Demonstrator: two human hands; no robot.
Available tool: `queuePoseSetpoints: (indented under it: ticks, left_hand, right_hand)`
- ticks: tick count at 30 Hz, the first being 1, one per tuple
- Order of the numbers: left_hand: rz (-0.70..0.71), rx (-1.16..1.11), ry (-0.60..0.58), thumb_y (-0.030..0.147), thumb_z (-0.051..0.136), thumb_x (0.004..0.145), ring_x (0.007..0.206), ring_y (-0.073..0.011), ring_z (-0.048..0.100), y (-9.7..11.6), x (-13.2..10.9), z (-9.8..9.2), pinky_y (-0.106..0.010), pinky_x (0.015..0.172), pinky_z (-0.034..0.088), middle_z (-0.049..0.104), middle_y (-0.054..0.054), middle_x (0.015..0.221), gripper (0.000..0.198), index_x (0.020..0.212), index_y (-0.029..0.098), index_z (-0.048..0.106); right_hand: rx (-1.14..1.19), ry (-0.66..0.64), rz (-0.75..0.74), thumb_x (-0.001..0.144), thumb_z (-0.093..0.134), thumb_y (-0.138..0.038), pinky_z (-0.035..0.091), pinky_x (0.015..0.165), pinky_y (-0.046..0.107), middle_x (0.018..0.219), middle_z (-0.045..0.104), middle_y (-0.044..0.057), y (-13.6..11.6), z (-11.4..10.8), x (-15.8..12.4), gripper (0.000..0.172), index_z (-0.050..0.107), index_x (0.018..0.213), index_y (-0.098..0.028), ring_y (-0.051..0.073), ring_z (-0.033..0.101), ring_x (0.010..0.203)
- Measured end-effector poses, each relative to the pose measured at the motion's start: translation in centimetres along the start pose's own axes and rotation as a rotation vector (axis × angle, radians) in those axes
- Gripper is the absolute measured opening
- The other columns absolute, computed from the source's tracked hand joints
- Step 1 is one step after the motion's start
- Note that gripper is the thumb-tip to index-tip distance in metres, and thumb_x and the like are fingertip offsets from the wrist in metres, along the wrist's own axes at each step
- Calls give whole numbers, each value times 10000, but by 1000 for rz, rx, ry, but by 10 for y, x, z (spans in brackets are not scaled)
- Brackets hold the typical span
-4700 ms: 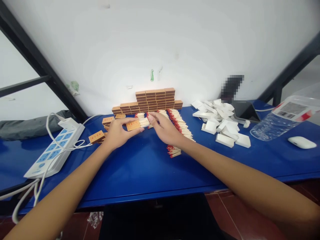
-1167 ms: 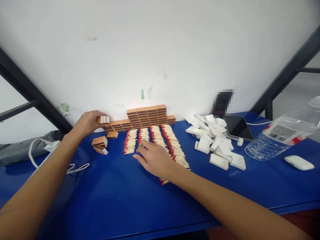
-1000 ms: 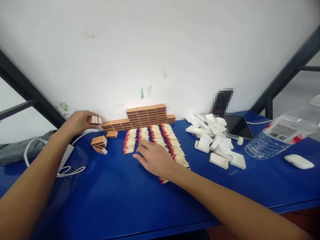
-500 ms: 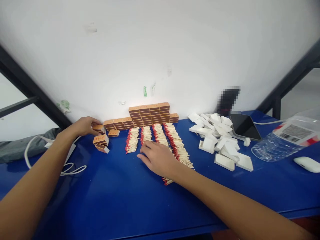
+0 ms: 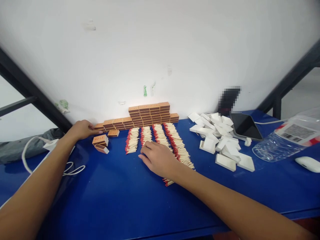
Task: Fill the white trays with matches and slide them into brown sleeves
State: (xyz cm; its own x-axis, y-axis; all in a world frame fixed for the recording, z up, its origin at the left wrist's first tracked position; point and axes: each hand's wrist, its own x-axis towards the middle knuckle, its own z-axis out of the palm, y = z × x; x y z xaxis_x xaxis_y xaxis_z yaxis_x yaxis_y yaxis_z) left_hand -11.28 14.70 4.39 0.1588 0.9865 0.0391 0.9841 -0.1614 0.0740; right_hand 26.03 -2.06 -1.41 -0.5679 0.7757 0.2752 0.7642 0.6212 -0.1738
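Observation:
My left hand [image 5: 83, 130] is at the left end of the matchbox row, its thumb and fingers closed on an orange matchbox [image 5: 99, 126] that sits against the row. In front of it lie a small stack of matchboxes [image 5: 99, 139], a tilted matchbox [image 5: 101, 148] and a single matchbox [image 5: 113, 133]. My right hand [image 5: 160, 158] rests palm down over the rows of red-tipped matches [image 5: 176, 143], fingers loosely bent and thumb apart. It covers part of the middle rows, and nothing shows in its grasp. A separate row of matches [image 5: 132, 140] lies to its left.
Stacked matchboxes [image 5: 149, 116] form a stepped wall along the white wall. To the right lie a heap of white matchbox trays [image 5: 216, 133], a phone [image 5: 246, 126], a clear plastic package [image 5: 277, 143] and a white case [image 5: 307, 164]. A white cable [image 5: 75, 171] lies left.
My left hand has shifted slightly left and down, and the matchbox in it now sits against the end of the row. My right hand has stayed almost still.

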Motion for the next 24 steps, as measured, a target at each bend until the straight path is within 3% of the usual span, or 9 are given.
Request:
queuePoseSetpoints:
  ticks: [5, 9, 11, 13, 16, 19, 24]
  left_hand:
    - [-125, 45, -49, 818, 739, 718, 746, -243, 628, 8, -5, -8, -315, 655, 363, 723, -66, 714, 679, 850, 154, 800]
    - [-191, 111, 60, 841, 780, 649, 855, -289, 641, 27, -16, -24, -313, 669, 363, 782, -140, 991, 746, 951, 159, 773]
    - [-68, 124, 167, 821, 726, 753, 832, -266, 634, 45, -17, -30, -313, 667, 356, 762, -103, 938, 666, 943, 184, 753]
    - [93, 91, 197, 754, 703, 832, 799, -237, 635, 64, -13, -30, -308, 671, 354, 734, -72, 883, 575, 964, 195, 739]
    - [217, 109, 221, 660, 780, 812, 820, -236, 642, 86, 1, -23, -303, 661, 343, 719, -65, 902, 525, 1065, 202, 734]
    - [278, 167, 176, 561, 832, 786, 865, -240, 646, 91, 16, -16, -298, 676, 351, 723, -63, 957, 448, 1057, 217, 740]
    - [286, 129, 182, 554, 782, 832, 831, -221, 628, 80, 22, -17, -303, 716, 384, 697, -45, 900, 396, 1065, 234, 781]
  right_hand:
    - [-5, -2, -1, 1123, 497, -295, 560, 901, 372, 1123, 739, 121, 0, -1, 0, 300, 753, 1104, -140, 232, 706, 1016]
    - [9, -16, 6, 1124, 487, -289, 560, 920, 382, 1140, 740, 120, 0, 0, 0, 306, 753, 1114, -138, 242, 711, 1038]
    - [10, -15, 1, 1121, 491, -288, 559, 930, 387, 1139, 740, 120, 0, 2, 0, 302, 753, 1114, -138, 246, 711, 1046]
    - [8, -8, 2, 1118, 500, -287, 558, 925, 386, 1132, 741, 121, 1, 2, 0, 294, 754, 1107, -138, 246, 710, 1041]
    - [10, 0, 8, 1116, 507, -286, 557, 912, 377, 1122, 740, 122, 1, 2, 1, 287, 754, 1096, -140, 241, 709, 1028]
    - [7, 1, 9, 1116, 503, -283, 558, 917, 375, 1122, 739, 123, 2, 1, 1, 286, 752, 1104, -142, 236, 707, 1028]
    - [-3, -12, -1, 1123, 476, -289, 564, 926, 389, 1135, 737, 129, 3, 2, 1, 316, 753, 1114, -137, 242, 708, 1026]
